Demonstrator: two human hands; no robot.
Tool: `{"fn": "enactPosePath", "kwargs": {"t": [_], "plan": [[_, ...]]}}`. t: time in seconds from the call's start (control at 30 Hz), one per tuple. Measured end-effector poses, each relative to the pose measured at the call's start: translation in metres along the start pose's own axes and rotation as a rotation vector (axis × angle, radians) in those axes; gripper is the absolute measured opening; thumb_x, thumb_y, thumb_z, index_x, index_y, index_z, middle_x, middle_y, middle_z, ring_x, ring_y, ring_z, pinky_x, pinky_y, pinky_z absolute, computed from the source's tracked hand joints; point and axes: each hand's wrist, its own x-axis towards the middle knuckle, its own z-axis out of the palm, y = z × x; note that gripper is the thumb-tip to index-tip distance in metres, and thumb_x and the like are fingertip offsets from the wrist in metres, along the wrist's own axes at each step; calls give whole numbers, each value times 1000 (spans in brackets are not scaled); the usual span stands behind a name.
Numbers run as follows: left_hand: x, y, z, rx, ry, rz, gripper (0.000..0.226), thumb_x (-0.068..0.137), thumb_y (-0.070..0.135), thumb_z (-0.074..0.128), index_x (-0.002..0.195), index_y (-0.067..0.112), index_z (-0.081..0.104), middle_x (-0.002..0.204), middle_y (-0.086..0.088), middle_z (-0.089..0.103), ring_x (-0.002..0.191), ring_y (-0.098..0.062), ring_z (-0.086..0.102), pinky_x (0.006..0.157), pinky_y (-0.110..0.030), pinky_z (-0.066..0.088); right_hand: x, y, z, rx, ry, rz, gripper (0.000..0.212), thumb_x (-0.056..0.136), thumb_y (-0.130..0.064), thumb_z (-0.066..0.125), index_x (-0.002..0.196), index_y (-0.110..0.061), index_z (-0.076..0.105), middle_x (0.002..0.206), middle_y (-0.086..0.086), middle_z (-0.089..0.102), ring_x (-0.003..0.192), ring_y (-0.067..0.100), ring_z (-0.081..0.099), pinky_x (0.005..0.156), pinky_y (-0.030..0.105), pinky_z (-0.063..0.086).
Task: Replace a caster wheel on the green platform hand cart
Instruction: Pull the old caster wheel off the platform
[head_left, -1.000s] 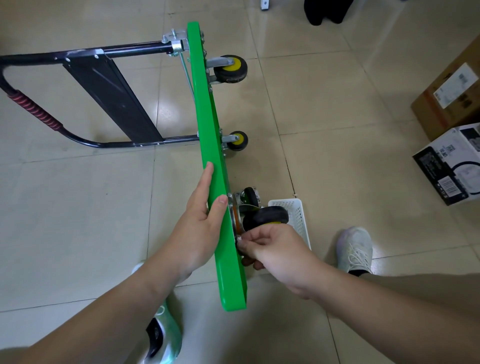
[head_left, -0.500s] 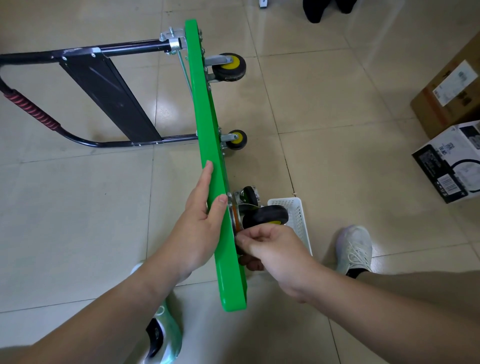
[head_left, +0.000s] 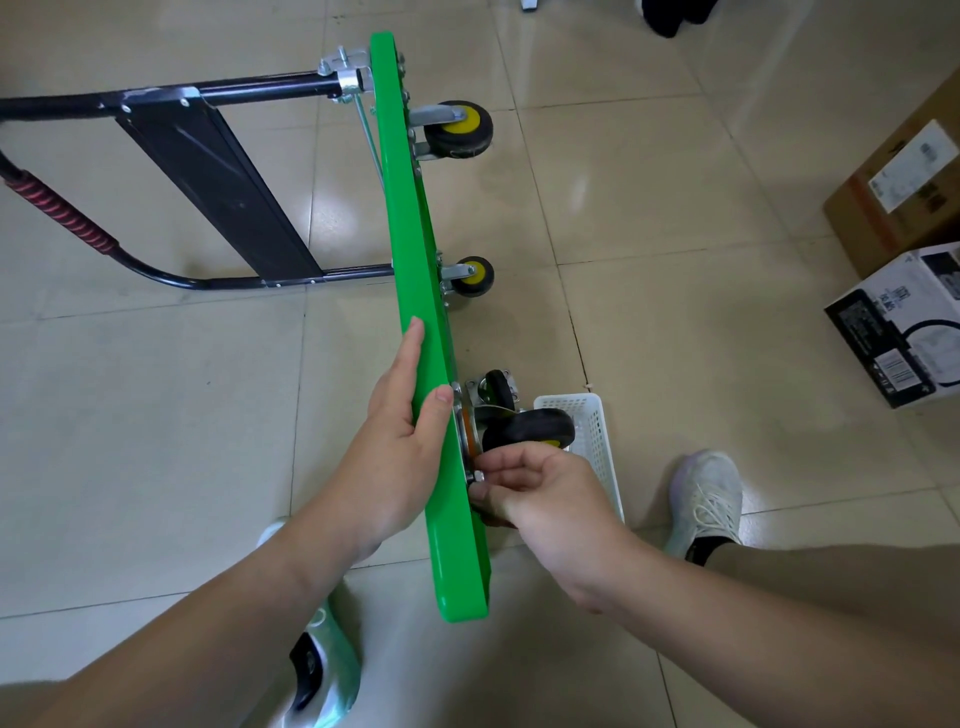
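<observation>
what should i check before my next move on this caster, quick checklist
1. The green platform stands on edge, held by the left grip: ok.
2. The right grip pinches the fastener beside the caster wheel: ok.
3. The caster wheel sits against the platform underside: ok.
4. How tight the fastener is: cannot tell.
5. The white basket is close beside the caster wheel: ok.

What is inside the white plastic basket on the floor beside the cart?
Of the white slotted plastic basket only its own lattice shows; no contents are visible. The black caster wheel and the right hand cover its left part, so that stays unknown.
</observation>
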Motion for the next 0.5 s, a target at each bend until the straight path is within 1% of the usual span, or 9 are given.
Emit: {"fn": "enactPosePath", "kwargs": {"t": [0.07,0.13,0.17,0.23,0.27,0.33,0.37,0.43,0.5], "plan": [[0,0,0,6,0,-1,64,109,33,40,159,52,6,143,30,28,114,38,28,99,-1,20,0,2,-3,-10,2,-36,22,80,5,78,90,-13,71,84,6,75,78,11,72,76,24,59],[-1,0,-2,9,-2,4,64,108,34,40,159,52,6,147,29,26,116,38,26,101,-1,19,0,6,-10,-41,3,-60,23,78,5,79,88,-14,71,79,2,74,74,8,70,71,19,55],[-1,0,-3,7,-1,7,64,108,34,40,159,52,5,148,28,25,120,35,27,106,-5,19,1,9,-17,-64,5,-66,23,77,4,80,88,-14,71,79,1,73,74,8,70,71,20,56],[-1,-2,-6,4,-7,4,64,108,36,39,158,54,4,150,28,25,133,20,31,117,-18,21,2,18,-38,-128,29,-62,22,77,1,81,88,-15,72,78,0,74,75,11,70,74,27,59],[-1,-3,-6,0,-14,-6,64,108,36,39,158,56,4,151,28,24,138,11,32,120,-23,22,2,25,-51,-167,61,-48,21,77,0,82,88,-15,72,78,0,74,74,13,69,74,32,60],[-3,-2,-5,-14,-10,-18,63,108,37,38,157,58,4,151,28,24,140,5,32,121,-27,22,7,43,-80,-256,145,1,19,77,-3,82,88,-15,72,79,1,74,72,15,68,75,40,59],[-3,0,-4,-19,1,-16,62,109,36,38,157,58,5,150,28,24,140,5,31,121,-27,21,10,53,-94,-311,185,37,18,77,-5,83,88,-15,72,79,1,74,70,15,68,74,42,59],[-4,5,-2,-39,22,-16,62,109,35,37,157,57,6,151,28,23,139,9,27,121,-25,19,25,72,-114,-437,257,92,17,76,-9,83,85,-18,72,78,0,74,69,13,68,74,39,59],[-4,8,0,-51,21,-20,61,109,33,37,157,56,6,152,31,20,135,17,25,118,-21,17,46,87,-125,-516,309,107,18,76,-9,83,82,-19,69,79,0,72,69,14,65,70,28,56]]}}
